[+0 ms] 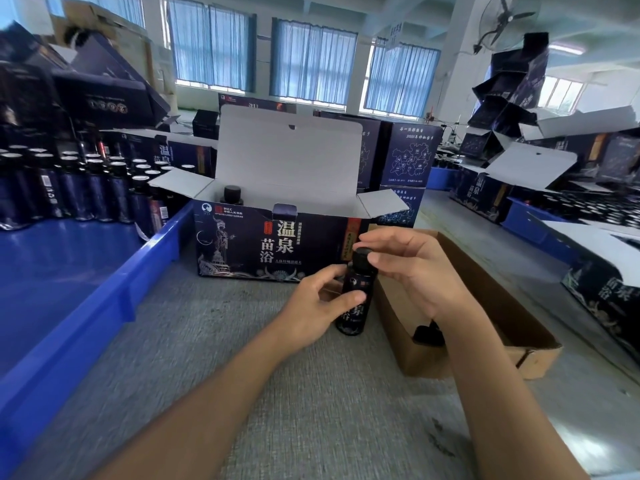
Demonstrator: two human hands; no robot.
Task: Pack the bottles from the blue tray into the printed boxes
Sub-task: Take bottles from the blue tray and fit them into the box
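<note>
One bottle (356,283): left grip (317,308) round body, right grip (417,268) pinching cap (361,257).

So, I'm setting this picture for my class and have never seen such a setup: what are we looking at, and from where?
No machine here: a person wears one camera on the head, looking down at their own bare hands. The left grip holds a dark bottle by its body; the right grip pinches its black cap. Behind them, on the grey table, stands an open printed box with one bottle inside. A blue tray with more bottles lies to the left, a brown cardboard box to the right.
</note>
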